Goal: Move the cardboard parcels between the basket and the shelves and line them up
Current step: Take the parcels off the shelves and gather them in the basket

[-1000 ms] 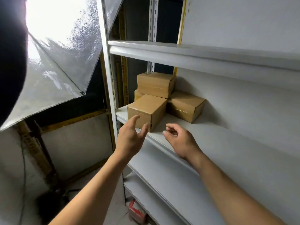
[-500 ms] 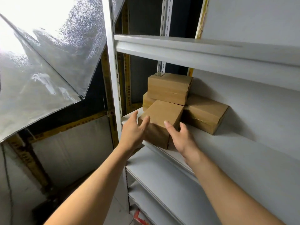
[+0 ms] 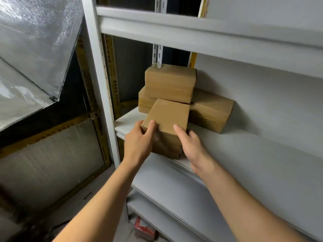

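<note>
Front box [image 3: 167, 119] likely light, stiff; plain cardboard faces probably a bit slick; best held by opposite sides near front corners, palms pressing in; brown, squarish top, tape at seams; sat at front left of shelf [image 3: 244, 151], turned slightly askew; three more boxes [image 3: 170, 82] stacked just behind, touching it; left hand [image 3: 139, 142] gripped left front corner, fingers curled over top edge; right hand [image 3: 192, 145] lay against right side, fingers fairly straight, thumb on top edge; no basket in view.
</note>
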